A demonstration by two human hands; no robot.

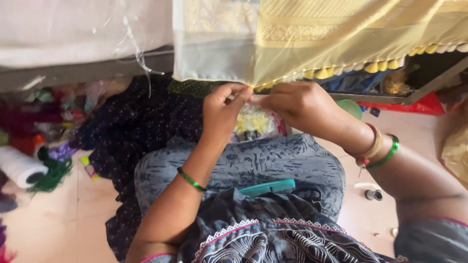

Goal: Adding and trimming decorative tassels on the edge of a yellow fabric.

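Both raised hands, left hand (222, 109) and right hand (297, 104), apparently pinch the yellow fabric (292, 44) hem.

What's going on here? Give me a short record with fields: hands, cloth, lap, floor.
hands: left hand and right hand both pinch the lower edge of the yellow cloth, close together
cloth: sheer, pale yellow, hanging, with a row of small yellow tassels along its border
lap: a teal comb lies on the blue patterned garment
floor: white thread spool, green thread, dark dotted fabric
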